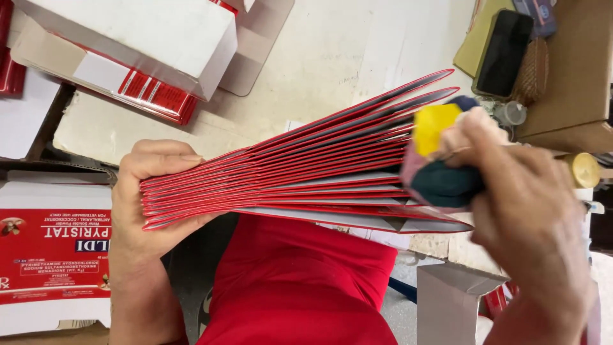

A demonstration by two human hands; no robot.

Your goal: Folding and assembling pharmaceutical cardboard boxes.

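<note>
My left hand [143, 204] clamped a fanned stack of flat red cartons [300, 172]; my right hand [523, 211] gripped a patchwork cloth wad [440, 153] against their edges.

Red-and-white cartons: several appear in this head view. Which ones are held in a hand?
The fanned stack of flat cartons, pinched in the left hand; the right hand presses a cloth wad against it. Others lie around it.

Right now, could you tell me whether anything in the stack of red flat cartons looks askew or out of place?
Yes. The stack of red flat cartons fans out: pinched tight in the left hand, it spreads wide at the far end, where the right hand presses a multicoloured cloth wad against the edges. No damage shows.
</note>
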